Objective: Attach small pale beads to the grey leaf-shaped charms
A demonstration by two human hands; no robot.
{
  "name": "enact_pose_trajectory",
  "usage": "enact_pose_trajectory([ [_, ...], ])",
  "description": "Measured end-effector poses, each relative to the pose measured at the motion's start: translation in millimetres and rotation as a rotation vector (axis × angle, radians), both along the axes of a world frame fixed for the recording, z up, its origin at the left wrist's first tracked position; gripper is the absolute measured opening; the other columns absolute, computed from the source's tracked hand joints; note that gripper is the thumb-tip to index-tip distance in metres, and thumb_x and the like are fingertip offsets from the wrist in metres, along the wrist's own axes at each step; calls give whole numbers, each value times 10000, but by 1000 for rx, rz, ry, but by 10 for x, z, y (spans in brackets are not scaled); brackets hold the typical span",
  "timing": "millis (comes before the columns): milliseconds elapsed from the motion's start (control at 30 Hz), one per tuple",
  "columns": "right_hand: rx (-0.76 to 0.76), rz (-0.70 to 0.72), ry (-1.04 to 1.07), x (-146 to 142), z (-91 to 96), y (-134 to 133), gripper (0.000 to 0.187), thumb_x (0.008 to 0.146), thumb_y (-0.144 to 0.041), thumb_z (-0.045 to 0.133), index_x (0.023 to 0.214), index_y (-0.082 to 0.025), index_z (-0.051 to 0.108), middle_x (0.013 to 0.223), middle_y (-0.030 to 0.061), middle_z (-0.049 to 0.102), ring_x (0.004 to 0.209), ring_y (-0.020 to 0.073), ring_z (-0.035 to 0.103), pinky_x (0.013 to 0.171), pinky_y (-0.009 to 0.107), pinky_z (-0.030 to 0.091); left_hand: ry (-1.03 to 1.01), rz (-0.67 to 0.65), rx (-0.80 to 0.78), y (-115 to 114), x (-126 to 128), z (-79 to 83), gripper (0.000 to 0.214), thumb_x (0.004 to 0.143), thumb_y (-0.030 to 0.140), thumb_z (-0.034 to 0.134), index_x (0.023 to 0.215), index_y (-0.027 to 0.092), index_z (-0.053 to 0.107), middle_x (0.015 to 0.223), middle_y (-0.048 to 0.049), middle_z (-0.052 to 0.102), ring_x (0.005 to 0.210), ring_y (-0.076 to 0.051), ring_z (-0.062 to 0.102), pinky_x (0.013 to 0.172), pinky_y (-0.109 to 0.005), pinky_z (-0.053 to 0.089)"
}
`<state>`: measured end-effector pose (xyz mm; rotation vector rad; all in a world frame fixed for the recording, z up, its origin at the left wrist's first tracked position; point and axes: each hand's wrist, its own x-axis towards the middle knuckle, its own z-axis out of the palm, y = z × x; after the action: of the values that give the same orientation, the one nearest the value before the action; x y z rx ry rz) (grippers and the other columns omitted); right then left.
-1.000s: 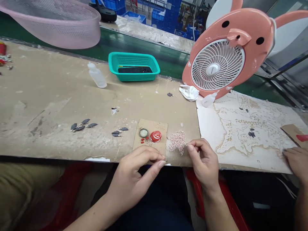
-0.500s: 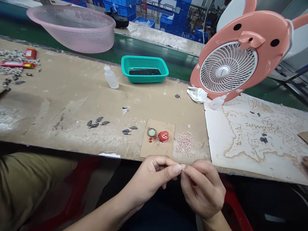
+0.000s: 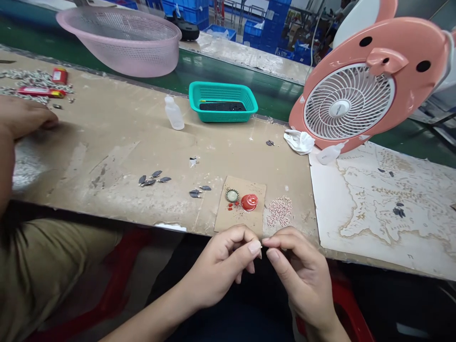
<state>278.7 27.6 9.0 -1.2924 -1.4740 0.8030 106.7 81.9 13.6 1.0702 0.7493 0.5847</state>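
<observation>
My left hand point(image 3: 230, 266) is closed in a pinch just off the table's front edge. A tiny pale and dark piece shows at its fingertips, too small to name. My right hand point(image 3: 304, 273) meets it from the right, its index fingertip at the piece, thumb just below, the fingers curled. Just beyond them lies a cardboard square point(image 3: 223, 221) with a crimped metal cap point(image 3: 232, 195), a glossy red mound point(image 3: 249, 202) and small red bits. Small pinkish beads point(image 3: 280, 211) are heaped to its right.
Dark leaf-shaped pieces point(image 3: 151, 179) lie left. Behind stand a squeeze bottle point(image 3: 174, 114), a green basket point(image 3: 223, 114) holding a phone, a pink basket point(image 3: 142, 57) and a pink fan point(image 3: 363, 90). A co-worker's hand point(image 3: 24, 116) rests at far left near metal parts. A map sheet point(image 3: 377, 251) covers the right.
My fingertips have parted slightly, and the tiny piece shows between them. A co-worker's hand has come in at the left. The whole view has shifted, so things sit farther right.
</observation>
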Motion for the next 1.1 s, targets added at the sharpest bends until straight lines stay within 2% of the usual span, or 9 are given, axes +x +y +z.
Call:
enact_pose_trajectory([
  [300, -129, 69, 32, -66, 39, 60, 89, 956, -221, 610, 900, -259, 667, 804, -36, 602, 725, 105, 580, 650, 224, 463, 73, 4, 108, -42, -48, -14, 313, 969, 412, 531, 781, 164, 558, 695, 23, 507, 591, -91, 486, 522, -186, 418],
  [367, -132, 55, 22, -63, 24, 64, 93, 969, -232, 591, 903, -256, 651, 822, -31, 601, 750, 110, 586, 667, 224, 469, 148, 20, 267, 6, -126, -39, 304, 984, 382, 518, 774, 167, 568, 710, 14, 535, 643, -109, 521, 597, -220, 443],
  [433, -102, -13, -7, -35, 1, 72, 82, 972, -241, 590, 911, -255, 644, 848, -24, 602, 791, 116, 587, 690, 218, 473, 322, 125, 524, 104, -272, -80, 263, 996, 327, 506, 802, 170, 592, 761, -3, 585, 719, -131, 556, 685, -253, 456],
  [500, -66, -100, -49, 14, -27, 93, 57, 963, -247, 610, 921, -255, 648, 877, -18, 602, 825, 120, 580, 705, 211, 469, 599, 299, 798, 245, -460, -131, 204, 995, 280, 507, 864, 172, 620, 854, -25, 637, 821, -160, 584, 773, -287, 458],
  [567, -43, -150, -82, 67, -55, 126, 41, 954, -254, 627, 926, -255, 657, 897, -14, 604, 844, 123, 574, 719, 211, 466, 904, 397, 963, 407, -639, -175, 183, 995, 274, 508, 943, 175, 652, 958, -46, 670, 937, -199, 593, 861, -330, 449],
  [633, -39, -160, -105, 104, -78, 169, 37, 952, -262, 633, 932, -255, 663, 910, -11, 611, 863, 128, 579, 740, 218, 466, 1094, 364, 989, 558, -762, -202, 202, 999, 296, 504, 998, 193, 678, 1018, -48, 680, 1002, -233, 592, 878, -359, 448],
  [767, -31, -168, -146, 116, -85, 266, 42, 951, -272, 635, 924, -255, 663, 903, -15, 619, 858, 129, 590, 751, 233, 462, 1164, 238, 940, 737, -840, -189, 177, 979, 329, 545, 976, 243, 700, 1014, -15, 677, 986, -240, 618, 808, -355, 463],
  [967, -12, -131, -359, 126, 17, 460, 91, 953, -261, 612, 873, -240, 649, 835, -19, 618, 790, 131, 584, 722, 259, 450, 1235, 104, 924, 775, -825, -74, 148, 959, 323, 561, 969, 241, 684, 1019, -17, 670, 950, -250, 638, 743, -361, 465],
  [1100, 0, -74, -540, 153, 101, 612, 110, 959, -247, 581, 874, -213, 642, 808, -6, 608, 753, 141, 569, 688, 283, 443, 1364, 3, 1063, 798, -783, -20, 222, 973, 299, 503, 909, 224, 701, 961, -42, 692, 937, -284, 640, 752, -390, 463],
])
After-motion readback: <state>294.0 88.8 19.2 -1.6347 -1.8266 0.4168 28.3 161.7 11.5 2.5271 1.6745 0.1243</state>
